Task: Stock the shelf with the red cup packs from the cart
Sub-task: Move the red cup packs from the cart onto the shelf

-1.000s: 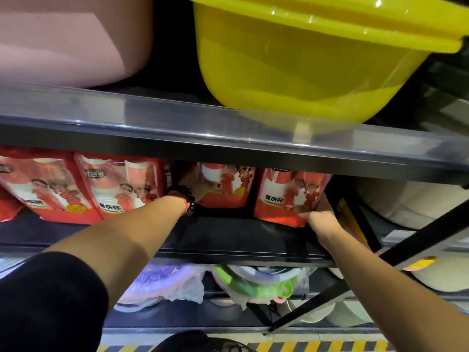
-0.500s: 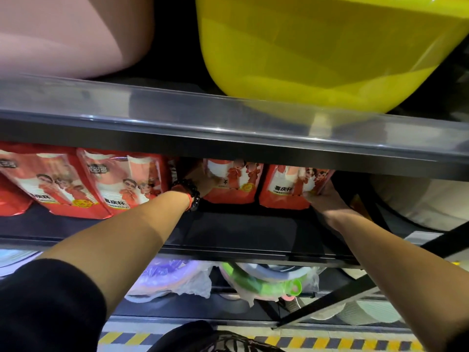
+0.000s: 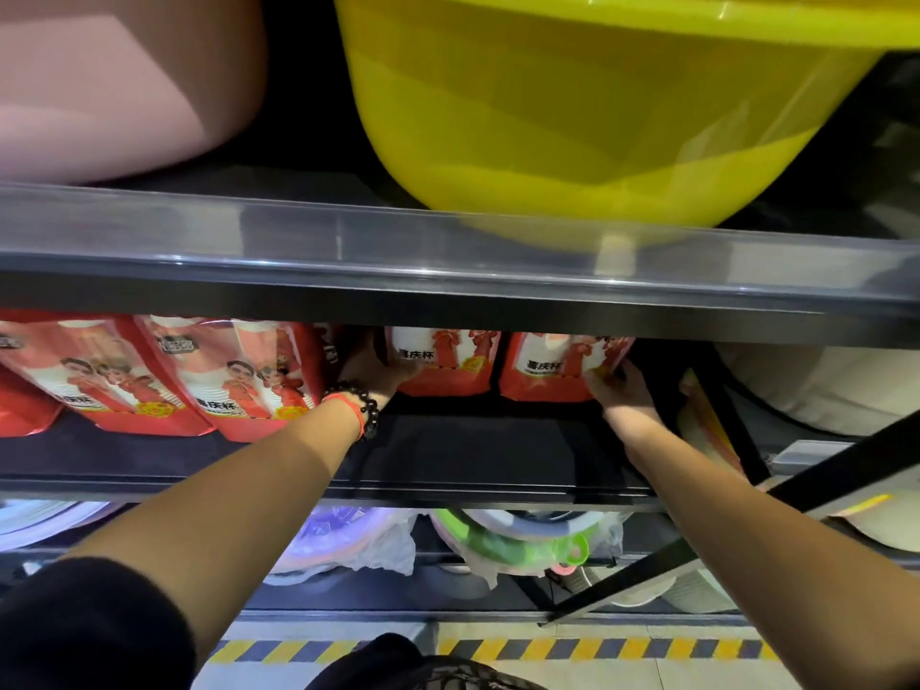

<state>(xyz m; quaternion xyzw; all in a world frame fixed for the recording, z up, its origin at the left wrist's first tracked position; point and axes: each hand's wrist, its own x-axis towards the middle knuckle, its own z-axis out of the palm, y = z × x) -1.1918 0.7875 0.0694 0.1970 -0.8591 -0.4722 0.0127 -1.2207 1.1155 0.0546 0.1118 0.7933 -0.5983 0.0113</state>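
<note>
Several red cup packs stand in a row on the dark middle shelf. My left hand, with a bead bracelet at the wrist, grips the left edge of one red pack deep under the upper shelf. My right hand holds the lower right corner of the neighbouring red pack. Two more red packs lean at the left, nearer the shelf front. The tops of the packs are hidden behind the upper shelf edge. No cart is in view.
The upper shelf carries a yellow basin and a pink tub. Below are bagged plastic items. A black diagonal brace crosses at the right. Striped floor tape runs along the bottom.
Both hands have pushed the two right-hand packs deeper into the shelf and set them closer together. My right hand has shifted to the pack's right corner.
</note>
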